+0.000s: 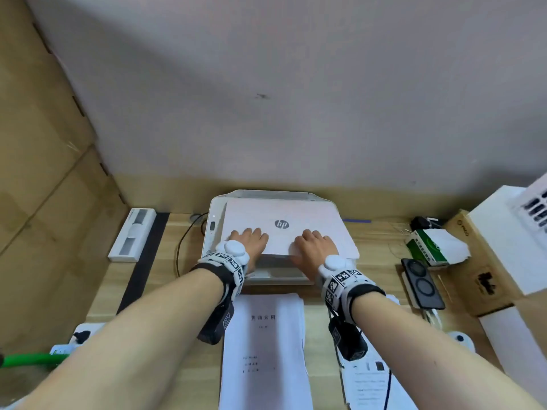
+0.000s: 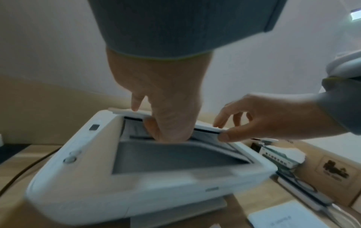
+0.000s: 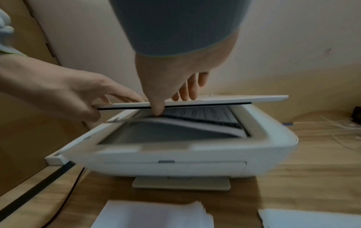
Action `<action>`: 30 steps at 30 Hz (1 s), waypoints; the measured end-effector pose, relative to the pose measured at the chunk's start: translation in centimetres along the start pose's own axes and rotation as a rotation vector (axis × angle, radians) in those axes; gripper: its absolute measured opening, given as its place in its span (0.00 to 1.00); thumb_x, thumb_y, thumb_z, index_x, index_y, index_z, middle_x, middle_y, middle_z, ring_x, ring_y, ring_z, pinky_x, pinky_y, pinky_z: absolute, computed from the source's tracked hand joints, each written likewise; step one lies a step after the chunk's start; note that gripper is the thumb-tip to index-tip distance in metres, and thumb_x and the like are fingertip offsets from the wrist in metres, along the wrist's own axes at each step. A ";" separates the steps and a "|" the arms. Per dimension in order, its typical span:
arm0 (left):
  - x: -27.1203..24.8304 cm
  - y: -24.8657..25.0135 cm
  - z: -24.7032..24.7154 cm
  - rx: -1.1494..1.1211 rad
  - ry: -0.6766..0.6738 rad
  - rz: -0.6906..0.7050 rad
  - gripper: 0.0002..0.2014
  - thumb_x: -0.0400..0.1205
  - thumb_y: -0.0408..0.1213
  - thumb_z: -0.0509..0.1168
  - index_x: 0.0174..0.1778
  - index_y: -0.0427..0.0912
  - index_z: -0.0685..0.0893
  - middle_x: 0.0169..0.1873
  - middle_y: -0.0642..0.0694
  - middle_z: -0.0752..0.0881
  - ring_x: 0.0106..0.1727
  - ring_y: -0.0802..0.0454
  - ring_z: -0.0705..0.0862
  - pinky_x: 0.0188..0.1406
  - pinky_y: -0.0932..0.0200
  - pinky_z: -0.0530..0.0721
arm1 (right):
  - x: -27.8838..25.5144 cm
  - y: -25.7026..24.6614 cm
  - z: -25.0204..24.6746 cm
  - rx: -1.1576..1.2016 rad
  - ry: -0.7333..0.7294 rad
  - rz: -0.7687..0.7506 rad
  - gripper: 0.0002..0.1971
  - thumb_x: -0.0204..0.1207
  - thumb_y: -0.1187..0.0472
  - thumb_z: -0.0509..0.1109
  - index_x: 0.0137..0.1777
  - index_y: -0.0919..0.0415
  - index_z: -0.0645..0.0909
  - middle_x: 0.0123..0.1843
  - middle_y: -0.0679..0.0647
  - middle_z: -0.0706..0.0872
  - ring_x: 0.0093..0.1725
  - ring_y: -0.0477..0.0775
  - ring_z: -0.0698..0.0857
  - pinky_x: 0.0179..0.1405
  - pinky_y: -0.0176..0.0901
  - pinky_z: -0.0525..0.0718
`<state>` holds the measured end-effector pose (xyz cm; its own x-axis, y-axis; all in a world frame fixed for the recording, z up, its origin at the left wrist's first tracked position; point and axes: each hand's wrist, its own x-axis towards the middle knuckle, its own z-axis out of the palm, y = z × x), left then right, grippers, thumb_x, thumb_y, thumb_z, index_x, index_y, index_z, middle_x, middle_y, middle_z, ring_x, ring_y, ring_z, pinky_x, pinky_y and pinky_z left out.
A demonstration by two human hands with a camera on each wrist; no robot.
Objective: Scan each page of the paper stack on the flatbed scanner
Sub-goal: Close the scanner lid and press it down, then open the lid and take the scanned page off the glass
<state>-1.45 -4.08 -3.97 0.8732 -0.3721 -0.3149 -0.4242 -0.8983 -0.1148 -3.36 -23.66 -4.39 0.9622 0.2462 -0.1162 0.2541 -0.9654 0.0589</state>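
A white HP flatbed scanner (image 1: 213,232) stands at the back of the wooden table. Its lid (image 1: 296,214) is raised a little at the front. My left hand (image 1: 250,238) and right hand (image 1: 315,241) both pinch the lid's front edge, fingers on top and thumbs underneath. The left wrist view shows the left hand (image 2: 148,118) and the right hand (image 2: 224,131) on that edge. Under the lid (image 3: 234,99) a printed sheet (image 3: 195,121) lies on the glass with its front edge bowed up. The paper stack (image 1: 263,335) lies on the table in front of the scanner.
More printed paper (image 1: 370,380) lies right of the stack. A long white box (image 1: 131,235) sits left of the scanner, with a black cable (image 1: 180,250) between them. A dark phone-like device (image 1: 421,282), a green-white box (image 1: 435,247) and cardboard boxes (image 1: 479,261) crowd the right.
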 end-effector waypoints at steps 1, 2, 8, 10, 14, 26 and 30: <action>0.0 -0.4 -1.2 -0.015 0.043 -0.002 0.32 0.72 0.31 0.72 0.70 0.43 0.68 0.67 0.43 0.75 0.67 0.42 0.75 0.57 0.43 0.79 | 0.3 0.3 -1.3 -0.015 0.022 0.027 0.21 0.81 0.41 0.65 0.62 0.57 0.81 0.60 0.56 0.81 0.61 0.62 0.82 0.51 0.53 0.76; 0.1 -0.8 -2.4 -0.032 0.073 -0.007 0.28 0.73 0.30 0.70 0.68 0.44 0.69 0.65 0.44 0.77 0.65 0.42 0.76 0.55 0.46 0.78 | 0.8 0.6 -2.7 -0.008 0.034 0.056 0.23 0.80 0.38 0.65 0.61 0.57 0.81 0.59 0.55 0.80 0.58 0.62 0.84 0.48 0.52 0.77; 0.8 -3.7 -8.8 -0.048 0.180 -0.065 0.14 0.75 0.27 0.62 0.54 0.45 0.77 0.49 0.45 0.85 0.49 0.41 0.83 0.40 0.52 0.79 | 3.9 2.6 -9.9 0.167 0.107 0.199 0.26 0.76 0.30 0.67 0.55 0.54 0.84 0.57 0.52 0.81 0.55 0.63 0.85 0.49 0.49 0.79; 1.3 -4.9 -9.8 -0.084 0.225 -0.085 0.14 0.76 0.26 0.61 0.55 0.44 0.76 0.49 0.44 0.86 0.46 0.41 0.82 0.42 0.51 0.82 | 5.3 3.1 -11.1 0.206 0.161 0.217 0.23 0.77 0.32 0.68 0.52 0.53 0.85 0.55 0.51 0.82 0.55 0.62 0.84 0.47 0.47 0.76; 3.3 -7.1 -10.6 -0.165 0.445 -0.101 0.31 0.76 0.26 0.66 0.76 0.43 0.67 0.71 0.44 0.76 0.69 0.43 0.76 0.64 0.46 0.78 | 9.0 3.9 -12.2 0.326 0.281 0.194 0.20 0.81 0.41 0.69 0.59 0.57 0.82 0.59 0.54 0.81 0.62 0.59 0.80 0.54 0.48 0.76; 7.9 -8.6 -10.3 -0.072 0.591 -0.162 0.46 0.70 0.26 0.59 0.85 0.33 0.45 0.85 0.37 0.41 0.86 0.41 0.39 0.84 0.41 0.50 | 14.1 4.9 -10.8 0.244 0.337 0.104 0.47 0.80 0.58 0.67 0.88 0.64 0.39 0.90 0.56 0.38 0.75 0.63 0.67 0.69 0.52 0.77; 8.1 -8.4 -9.6 -0.088 0.499 -0.146 0.46 0.72 0.28 0.57 0.85 0.35 0.39 0.84 0.41 0.34 0.85 0.44 0.34 0.85 0.45 0.45 | 14.0 4.6 -10.3 0.220 0.311 0.121 0.46 0.79 0.60 0.66 0.88 0.65 0.39 0.89 0.56 0.34 0.74 0.63 0.67 0.63 0.52 0.80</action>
<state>11.47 -1.74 3.50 0.9390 -0.2878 0.1884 -0.2861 -0.9575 -0.0372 12.27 -23.75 4.51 0.9762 0.1115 0.1859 0.1427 -0.9761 -0.1639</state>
